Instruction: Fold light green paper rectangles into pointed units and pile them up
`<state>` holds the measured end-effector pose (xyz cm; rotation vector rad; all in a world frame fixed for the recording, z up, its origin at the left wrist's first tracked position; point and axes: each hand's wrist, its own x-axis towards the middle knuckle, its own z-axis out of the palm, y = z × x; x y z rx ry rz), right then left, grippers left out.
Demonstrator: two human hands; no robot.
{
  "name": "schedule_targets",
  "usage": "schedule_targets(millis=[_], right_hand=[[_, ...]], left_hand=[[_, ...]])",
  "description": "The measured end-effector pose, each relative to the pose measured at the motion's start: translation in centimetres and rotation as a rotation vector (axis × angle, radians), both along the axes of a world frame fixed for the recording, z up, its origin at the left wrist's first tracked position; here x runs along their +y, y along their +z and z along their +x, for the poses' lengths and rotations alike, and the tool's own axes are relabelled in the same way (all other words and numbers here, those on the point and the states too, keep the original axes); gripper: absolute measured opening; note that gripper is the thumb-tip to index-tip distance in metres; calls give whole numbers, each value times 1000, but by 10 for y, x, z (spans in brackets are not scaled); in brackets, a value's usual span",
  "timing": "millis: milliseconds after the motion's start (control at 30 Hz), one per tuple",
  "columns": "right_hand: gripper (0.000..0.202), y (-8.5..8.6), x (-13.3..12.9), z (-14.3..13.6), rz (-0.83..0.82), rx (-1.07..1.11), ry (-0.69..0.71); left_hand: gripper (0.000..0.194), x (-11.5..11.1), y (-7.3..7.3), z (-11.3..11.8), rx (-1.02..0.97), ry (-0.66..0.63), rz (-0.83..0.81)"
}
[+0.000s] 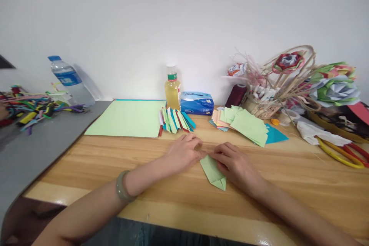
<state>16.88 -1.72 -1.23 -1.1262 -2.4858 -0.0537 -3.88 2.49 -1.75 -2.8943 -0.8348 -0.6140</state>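
A small folded piece of light green paper (213,173) lies on the wooden table (161,196), its lower end creased into a point. My left hand (184,152), with a bangle on the wrist, has its fingertips pinched at the paper's upper left corner. From the right, my right hand (235,165) presses on the upper and right edge of the same paper with bent fingers. The two hands nearly meet at the top of the piece, and their fingertips hide that end.
Behind the hands are folded paper strips (175,120), a yellow drink bottle (172,90), a blue tissue pack (197,103) and green paper squares (249,125). Large green sheets (127,119) lie left. Scissors (343,155) and paper flowers (334,88) are right.
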Motion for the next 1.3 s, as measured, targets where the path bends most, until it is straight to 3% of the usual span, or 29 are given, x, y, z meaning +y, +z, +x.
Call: schedule_targets(millis=[167, 367, 600, 667, 767, 900, 1067, 1300], right_hand=[[17, 5, -6, 7, 31, -2, -59], [19, 13, -22, 23, 18, 153, -113], [18, 18, -45, 10, -87, 48, 59], [18, 17, -42, 7, -100, 33, 67], [20, 17, -34, 7, -173, 42, 66], [11, 16, -23, 11, -331, 133, -14], [13, 14, -9, 16, -500, 222, -64], [12, 14, 0, 20, -487, 266, 66]], left_hand=[[25, -2, 2, -1, -9, -4, 0], [21, -16, 6, -6, 1, 64, 89], [24, -26, 10, -9, 17, 191, 103], [22, -25, 11, -11, 20, 164, 61], [16, -22, 10, -15, -10, 7, 1], [12, -18, 7, -21, -62, -108, -91], [15, -14, 5, -23, -57, -86, -130], [12, -19, 5, -17, -70, -27, -75]])
